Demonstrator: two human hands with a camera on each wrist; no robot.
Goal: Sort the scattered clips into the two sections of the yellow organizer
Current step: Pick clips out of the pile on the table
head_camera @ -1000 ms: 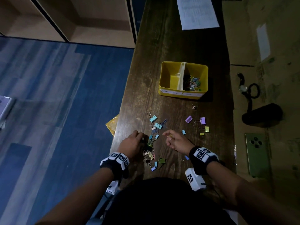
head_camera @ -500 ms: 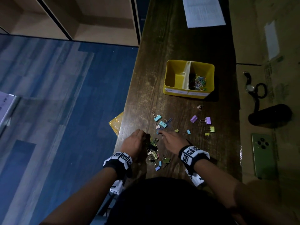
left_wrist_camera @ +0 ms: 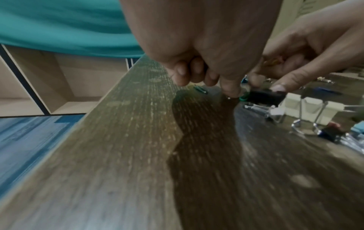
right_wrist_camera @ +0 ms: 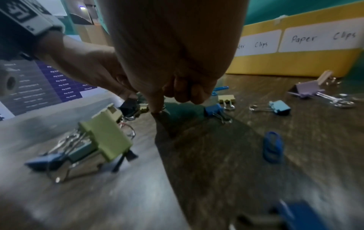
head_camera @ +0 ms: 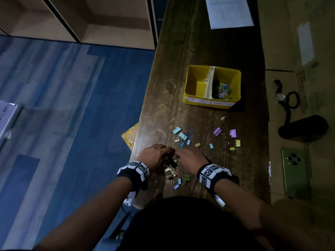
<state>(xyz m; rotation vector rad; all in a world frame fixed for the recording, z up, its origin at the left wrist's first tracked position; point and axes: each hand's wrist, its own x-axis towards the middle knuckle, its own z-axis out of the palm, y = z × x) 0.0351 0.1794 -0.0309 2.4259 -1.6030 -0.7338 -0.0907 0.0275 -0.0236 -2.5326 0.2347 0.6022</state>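
The yellow organizer (head_camera: pixel 188 84) stands mid-table; its right section holds coloured paper clips (head_camera: pixel 222 89) and its left section looks empty. Binder clips (head_camera: pixel 183 135) lie scattered between it and me. My left hand (head_camera: pixel 156 154) and right hand (head_camera: pixel 190 158) meet over the nearest pile. The left hand (left_wrist_camera: pixel 230 91) has curled fingers, and one fingertip presses down at a green paper clip (left_wrist_camera: pixel 243 98). My right hand (right_wrist_camera: pixel 157 109) points its forefinger down onto a black binder clip (left_wrist_camera: pixel 263 97), while its curled fingers keep something small and orange (left_wrist_camera: pixel 272 61) in the palm.
A green phone (head_camera: pixel 295 173), a black cable and a dark object (head_camera: pixel 302 130) lie on the surface to the right. A sheet of paper (head_camera: pixel 228 11) sits at the table's far end. The table's left edge (head_camera: pixel 143 113) drops to blue floor.
My right hand has come down and leftward from a raised loose fist to the pile beside the left hand. The left hand has stayed at the pile.
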